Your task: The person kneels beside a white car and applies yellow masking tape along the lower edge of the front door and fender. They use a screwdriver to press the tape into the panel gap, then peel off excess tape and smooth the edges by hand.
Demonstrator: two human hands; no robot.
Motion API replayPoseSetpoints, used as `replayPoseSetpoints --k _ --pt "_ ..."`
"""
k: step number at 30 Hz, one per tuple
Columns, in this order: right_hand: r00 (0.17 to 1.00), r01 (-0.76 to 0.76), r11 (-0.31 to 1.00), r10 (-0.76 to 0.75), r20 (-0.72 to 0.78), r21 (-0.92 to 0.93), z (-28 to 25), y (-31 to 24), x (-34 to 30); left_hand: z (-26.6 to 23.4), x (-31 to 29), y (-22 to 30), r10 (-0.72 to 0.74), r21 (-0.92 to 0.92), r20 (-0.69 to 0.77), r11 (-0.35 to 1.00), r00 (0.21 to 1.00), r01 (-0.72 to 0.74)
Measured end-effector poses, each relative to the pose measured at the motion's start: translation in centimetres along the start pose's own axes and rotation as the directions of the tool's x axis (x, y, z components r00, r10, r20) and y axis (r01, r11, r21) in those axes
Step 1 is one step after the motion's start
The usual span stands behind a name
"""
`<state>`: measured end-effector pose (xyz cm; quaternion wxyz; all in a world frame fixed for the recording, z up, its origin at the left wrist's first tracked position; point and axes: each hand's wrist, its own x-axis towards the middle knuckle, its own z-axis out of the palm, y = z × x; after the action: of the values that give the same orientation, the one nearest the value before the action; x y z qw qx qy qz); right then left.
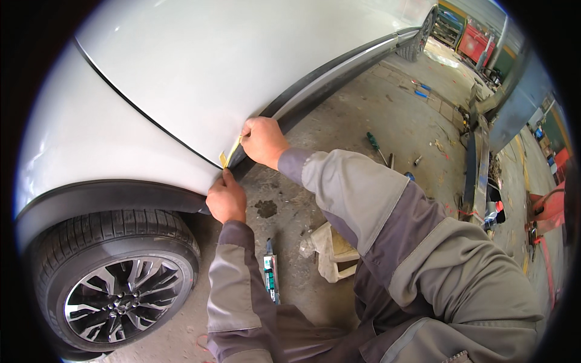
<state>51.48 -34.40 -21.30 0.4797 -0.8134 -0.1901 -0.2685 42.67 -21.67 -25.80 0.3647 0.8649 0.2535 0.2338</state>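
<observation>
A strip of yellow masking tape [232, 152] runs between my two hands along the lower edge of a white car door [200, 78]. My right hand [264, 142] is closed in a pinch on the upper end of the tape, against the black sill trim. Just below, my left hand [227, 198] is closed too, its thumb and finger pressed at the tape's lower end near the door's corner. A short flap of the tape sticks up there. The black wheel-arch trim [115, 195] and the wheel [124, 296] sit to the left of my left hand.
A sealant tube with a nozzle [271, 278] lies on the floor beside my left forearm. A pale bag [331, 254] is near my knees. Farther off are a green-handled screwdriver [374, 143], blue-handled tools [422, 91] and a metal lift post [514, 103].
</observation>
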Motion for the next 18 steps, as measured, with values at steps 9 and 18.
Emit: replayPoseSetpoints --k 9,18 --pt "0.983 -0.095 0.995 0.100 -0.156 0.040 0.5 0.4 -0.7 -0.1 0.2 -0.1 -0.003 0.017 0.032 1.000 0.999 0.003" --pt "0.976 0.195 0.979 -0.188 0.107 -0.058 -1.5 0.8 -2.6 -0.2 0.2 0.1 0.000 0.020 0.038 1.000 0.999 -0.001"
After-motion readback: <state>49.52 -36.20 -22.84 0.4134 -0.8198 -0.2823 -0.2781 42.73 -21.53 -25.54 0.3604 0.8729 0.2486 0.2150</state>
